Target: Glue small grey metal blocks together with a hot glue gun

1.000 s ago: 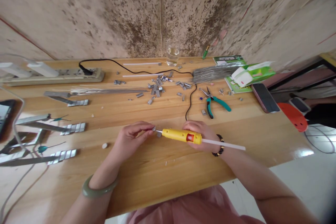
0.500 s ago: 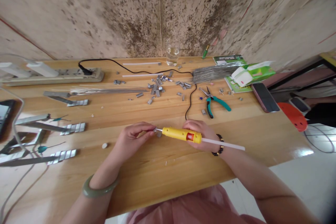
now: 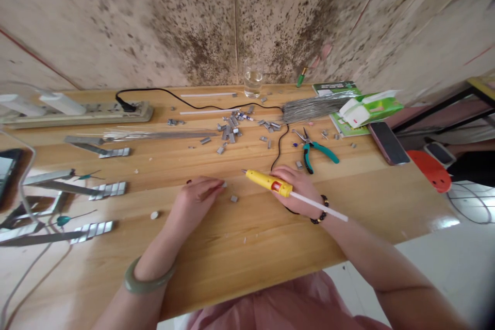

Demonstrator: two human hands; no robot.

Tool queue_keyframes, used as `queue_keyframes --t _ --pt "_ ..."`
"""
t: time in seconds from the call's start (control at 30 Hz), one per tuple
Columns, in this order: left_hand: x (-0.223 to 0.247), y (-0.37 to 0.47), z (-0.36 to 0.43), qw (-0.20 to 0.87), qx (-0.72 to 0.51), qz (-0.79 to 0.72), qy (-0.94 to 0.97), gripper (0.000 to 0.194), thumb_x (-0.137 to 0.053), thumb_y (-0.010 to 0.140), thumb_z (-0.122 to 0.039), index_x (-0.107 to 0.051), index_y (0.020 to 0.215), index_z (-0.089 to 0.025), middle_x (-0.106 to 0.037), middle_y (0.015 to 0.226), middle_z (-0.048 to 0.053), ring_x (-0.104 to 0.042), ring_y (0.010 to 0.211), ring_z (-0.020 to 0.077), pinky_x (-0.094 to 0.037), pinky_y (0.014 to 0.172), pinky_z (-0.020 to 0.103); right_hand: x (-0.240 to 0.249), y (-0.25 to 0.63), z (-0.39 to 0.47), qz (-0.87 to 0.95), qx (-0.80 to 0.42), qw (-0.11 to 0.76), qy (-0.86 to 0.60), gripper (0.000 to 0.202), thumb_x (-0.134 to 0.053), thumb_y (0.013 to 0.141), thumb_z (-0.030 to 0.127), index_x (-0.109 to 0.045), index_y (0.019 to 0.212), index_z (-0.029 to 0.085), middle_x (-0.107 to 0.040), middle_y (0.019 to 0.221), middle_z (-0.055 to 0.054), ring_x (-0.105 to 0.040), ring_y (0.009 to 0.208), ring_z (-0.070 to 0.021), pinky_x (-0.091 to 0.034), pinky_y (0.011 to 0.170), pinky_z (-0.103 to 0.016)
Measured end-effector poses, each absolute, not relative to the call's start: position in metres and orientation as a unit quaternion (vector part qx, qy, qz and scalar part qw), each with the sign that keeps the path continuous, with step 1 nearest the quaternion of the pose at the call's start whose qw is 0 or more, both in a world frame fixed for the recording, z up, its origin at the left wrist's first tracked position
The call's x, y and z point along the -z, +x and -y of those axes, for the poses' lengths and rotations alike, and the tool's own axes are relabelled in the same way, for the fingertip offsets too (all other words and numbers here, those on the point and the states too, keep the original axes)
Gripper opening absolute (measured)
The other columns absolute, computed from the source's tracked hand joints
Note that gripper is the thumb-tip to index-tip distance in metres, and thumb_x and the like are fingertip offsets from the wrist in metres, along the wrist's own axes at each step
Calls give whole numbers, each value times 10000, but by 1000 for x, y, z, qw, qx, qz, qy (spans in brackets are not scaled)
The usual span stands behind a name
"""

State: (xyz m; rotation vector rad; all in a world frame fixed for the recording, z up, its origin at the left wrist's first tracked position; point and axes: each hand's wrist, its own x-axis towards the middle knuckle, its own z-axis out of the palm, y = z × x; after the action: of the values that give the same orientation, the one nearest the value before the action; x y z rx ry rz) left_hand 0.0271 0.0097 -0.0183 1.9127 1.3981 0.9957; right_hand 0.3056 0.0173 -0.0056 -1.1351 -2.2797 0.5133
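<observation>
My right hand (image 3: 299, 188) is wrapped round a yellow glue gun (image 3: 265, 181), whose tip points left and away from me. A white glue stick (image 3: 319, 206) sticks out of its back end. My left hand (image 3: 197, 198) pinches a small grey piece (image 3: 224, 184) between thumb and fingertips, just above the wooden table. Between the two hands a small grey block (image 3: 234, 199) lies on the table. The tip of the gun is apart from the piece in my left hand.
Beyond my hands lie a pile of grey pieces (image 3: 231, 128), pliers (image 3: 317, 150), a wire bundle (image 3: 317, 105) and a glass of water (image 3: 253, 82). At the left are a power strip (image 3: 96, 112) and metal strips (image 3: 106, 190). A phone (image 3: 389, 143) lies right.
The glue gun has tilted, its tip moving away from the left hand's piece and farther up the table. My left hand has shifted slightly left, and the small block beneath shows fully.
</observation>
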Motion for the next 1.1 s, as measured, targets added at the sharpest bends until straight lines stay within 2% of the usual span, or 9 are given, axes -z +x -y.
queue_keyframes --t 0.1,0.23,0.4,0.5,0.6,0.73,0.87,1.0,1.1 --pt "21 26 -11 238 -351 -511 748 176 -610 841 -313 -741 876 -201 -733 877 70 -665 807 198 -532 762 332 7 307 -20 843 -146 273 -439 232 -558 820 174 -561 1051 186 -622 1043 -98 -601 945 -216 -505 818 -333" --pt "23 24 -13 206 -339 -506 766 195 -581 856 -312 -744 869 -205 -724 858 79 -646 792 203 -514 753 345 8 307 -20 852 -117 213 -463 318 -558 831 225 -554 1145 175 -563 1144 -105 -593 934 -213 -504 799 -334" --pt "26 21 -15 177 -317 -515 777 193 -581 852 -314 -750 841 -221 -721 840 66 -630 788 206 -484 763 348 7 300 -19 879 -87 156 -443 328 -583 841 293 -571 1139 157 -553 1114 -119 -579 909 -235 -490 843 -399" --pt "26 20 -15 179 -302 -518 780 184 -584 849 -301 -752 842 -227 -716 829 55 -624 781 200 -470 756 336 6 298 -18 891 -111 129 -421 378 -588 808 213 -554 1179 147 -546 1149 -122 -570 967 -244 -478 897 -415" --pt "26 19 -14 199 -298 -518 776 176 -589 846 -282 -753 840 -218 -709 827 57 -620 774 199 -465 746 330 5 302 -18 896 -145 112 -404 513 -569 721 109 -528 1232 133 -532 1208 -132 -542 1078 -262 -450 966 -432" --pt "25 18 -14 221 -304 -516 770 155 -605 839 -263 -752 817 -219 -704 812 56 -617 768 197 -462 741 322 4 310 -20 889 -199 117 -397 616 -545 677 80 -500 1287 154 -494 1299 -138 -496 1199 -264 -417 1031 -437" --pt "26 16 -15 230 -290 -501 782 141 -610 830 -224 -750 826 -212 -712 804 60 -626 777 202 -466 743 321 -4 308 -15 872 -169 130 -440 481 -584 759 153 -539 1237 176 -513 1273 -136 -506 1183 -282 -428 1004 -486" --pt "23 15 -15 233 -270 -501 788 151 -598 829 -201 -749 820 -210 -717 803 59 -635 766 200 -474 738 315 -18 291 -1 898 -120 125 -405 351 -561 795 92 -589 1127 202 -565 1204 -97 -500 1135 -273 -416 971 -488" --pt "21 14 -14 225 -254 -502 796 137 -614 818 -192 -750 814 -210 -718 794 57 -640 760 201 -470 733 307 -25 272 8 905 -81 122 -398 229 -569 843 128 -613 1059 191 -582 1174 -102 -478 1124 -288 -390 945 -493"
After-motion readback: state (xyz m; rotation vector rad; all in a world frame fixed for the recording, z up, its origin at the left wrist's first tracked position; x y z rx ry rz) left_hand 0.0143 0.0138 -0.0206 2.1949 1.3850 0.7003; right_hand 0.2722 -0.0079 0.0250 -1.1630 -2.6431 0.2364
